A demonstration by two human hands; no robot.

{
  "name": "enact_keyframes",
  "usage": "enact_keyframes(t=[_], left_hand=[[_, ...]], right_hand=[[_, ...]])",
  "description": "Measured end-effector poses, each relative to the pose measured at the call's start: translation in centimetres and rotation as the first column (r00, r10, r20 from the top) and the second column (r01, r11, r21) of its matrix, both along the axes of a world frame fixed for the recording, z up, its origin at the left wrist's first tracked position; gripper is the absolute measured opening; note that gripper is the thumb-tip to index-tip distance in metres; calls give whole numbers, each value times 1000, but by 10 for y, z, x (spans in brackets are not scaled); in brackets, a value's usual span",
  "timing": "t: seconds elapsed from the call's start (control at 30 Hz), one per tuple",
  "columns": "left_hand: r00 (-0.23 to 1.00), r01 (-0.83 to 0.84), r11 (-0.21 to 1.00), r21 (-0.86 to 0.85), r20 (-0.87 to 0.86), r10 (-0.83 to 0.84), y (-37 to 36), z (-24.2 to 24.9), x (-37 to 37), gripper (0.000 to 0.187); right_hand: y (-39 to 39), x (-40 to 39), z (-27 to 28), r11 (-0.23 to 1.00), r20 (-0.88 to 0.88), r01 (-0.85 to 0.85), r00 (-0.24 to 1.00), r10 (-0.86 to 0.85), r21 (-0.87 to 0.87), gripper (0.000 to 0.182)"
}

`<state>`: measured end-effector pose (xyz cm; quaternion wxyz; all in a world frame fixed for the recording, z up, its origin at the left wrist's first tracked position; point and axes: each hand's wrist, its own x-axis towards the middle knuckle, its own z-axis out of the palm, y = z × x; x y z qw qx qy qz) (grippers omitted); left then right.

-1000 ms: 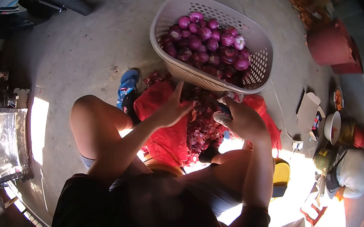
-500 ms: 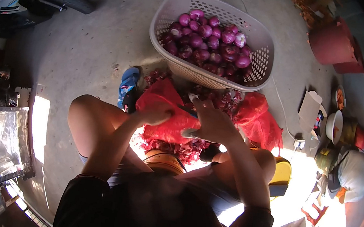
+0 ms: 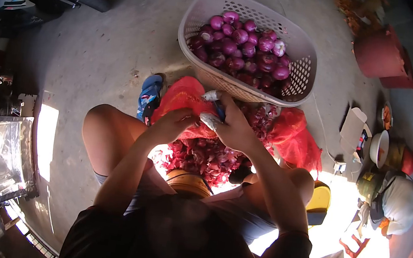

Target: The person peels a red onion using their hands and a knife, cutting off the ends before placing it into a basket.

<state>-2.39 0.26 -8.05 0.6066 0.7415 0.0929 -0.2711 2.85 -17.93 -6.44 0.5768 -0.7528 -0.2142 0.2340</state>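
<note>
My left hand is closed at the near edge of a red mesh bag; what its fingers hold, if anything, is too small to make out. Close by on the right, my right hand has white wrapping on its thumb and a finger and is closed on a dark blue-handled tool. Below both hands lies a heap of red onion skins. Beyond them stands a beige basket holding several purple onions.
A second red mesh bag lies right of the skins. A blue slipper is at the left. Farther right are a yellow object, an open cardboard box, a white bowl and a reddish tub.
My left hand has come away from over the mesh bag toward my right hand, whose fingers have closed in. The bag has shifted back, exposing more skins. The view has moved slightly.
</note>
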Motion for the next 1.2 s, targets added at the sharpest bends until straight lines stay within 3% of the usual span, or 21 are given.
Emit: enact_keyframes(t=[0.07, 0.13, 0.23, 0.3, 0.37, 0.47, 0.57, 0.6, 0.7, 0.73, 0.83, 1.03, 1.2], left_hand=[[963, 49, 955, 294, 240, -124, 2, -39, 3, 22], [919, -36, 882, 469, 363, -155, -3, -75, 19, 23], [894, -132, 773, 621, 411, -177, -6, -116, 38, 23], [938, -4, 702, 712, 246, -244, -6, -137, 19, 24], [945, 172, 635, 753, 55, -322, -7, -151, -12, 24], [932, 289, 582, 760, -87, -351, -12, -166, -38, 25], [936, 295, 570, 767, -111, -335, -11, -180, -38, 26], [937, 295, 568, 768, -116, -331, -10, -184, -38, 27], [936, 306, 559, 771, -135, -326, -10, -193, -37, 27], [935, 309, 559, 769, -138, -327, -9, -194, -37, 28], [932, 317, 554, 770, -146, -331, -7, -198, -35, 29], [929, 330, 555, 764, -158, -335, -4, -196, -32, 31], [927, 332, 558, 760, -155, -341, -2, -195, -27, 32]], right_hand=[[4, -9, 13, 997, -100, -6, 995, 15, 83, 35], [5, -15, 15, 979, -272, -11, 960, 67, 201, 36], [10, -27, 26, 964, -188, -209, 953, 238, 163, 36], [13, -40, 45, 911, -357, -192, 875, 328, 366, 39], [10, -58, 60, 883, -476, -196, 782, 404, 427, 39], [11, -76, 52, 837, -599, -146, 634, 488, 528, 39], [21, -74, 45, 813, -333, -377, 773, 540, 443, 38], [15, -66, 51, 812, -373, -524, 721, 583, 257, 38], [15, -53, 58, 852, -424, -521, 782, 457, -42, 40], [14, -54, 48, 880, -357, -464, 842, 404, -99, 44], [9, -50, 37, 903, -244, -418, 889, 386, -94, 40], [6, -34, 42, 867, -213, -446, 890, 403, -223, 42], [5, -42, 31, 849, -146, -475, 880, 452, -233, 46]])
